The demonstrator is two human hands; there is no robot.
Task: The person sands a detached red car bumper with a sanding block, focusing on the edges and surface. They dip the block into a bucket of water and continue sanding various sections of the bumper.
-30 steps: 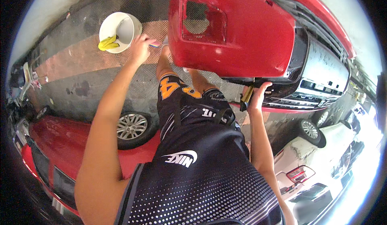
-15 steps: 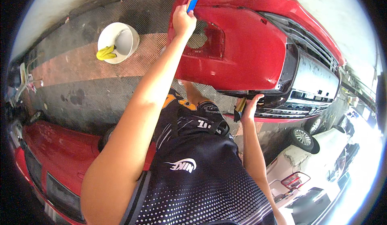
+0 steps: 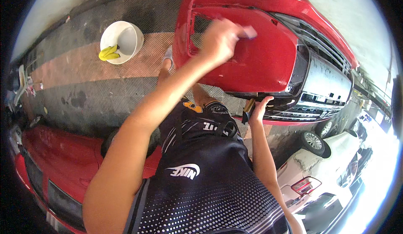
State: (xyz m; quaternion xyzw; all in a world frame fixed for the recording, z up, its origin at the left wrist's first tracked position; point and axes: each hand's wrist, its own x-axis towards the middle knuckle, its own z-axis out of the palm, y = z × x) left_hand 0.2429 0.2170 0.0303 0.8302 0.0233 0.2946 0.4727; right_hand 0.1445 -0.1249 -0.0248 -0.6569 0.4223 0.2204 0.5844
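Note:
A red car bumper [image 3: 264,62] with black grille parts spans the upper right. My left hand [image 3: 220,41], smeared by motion, is over its red face, right of the opening at its left end. In my fingers is a small blue block [image 3: 248,32], also blurred; I cannot tell if it touches the paint. At the bumper's near edge, my right hand [image 3: 257,110] grips the black lower trim, thumb stretched along it and fingers partly hidden. A dark and yellowish piece [image 3: 248,110] shows beside those fingers; what it is stays unclear.
A white bucket [image 3: 136,41] with a yellow cloth [image 3: 109,53] over its rim stands left on the ribbed floor mat [image 3: 84,85]. A red car [image 3: 58,158] is at the lower left. White vehicle parts and a wheel [image 3: 313,142] lie at the lower right.
My left hand has swept from the bumper's far left end rightward and nearer across the red face, carrying the blue block. My right hand has stayed at the near edge.

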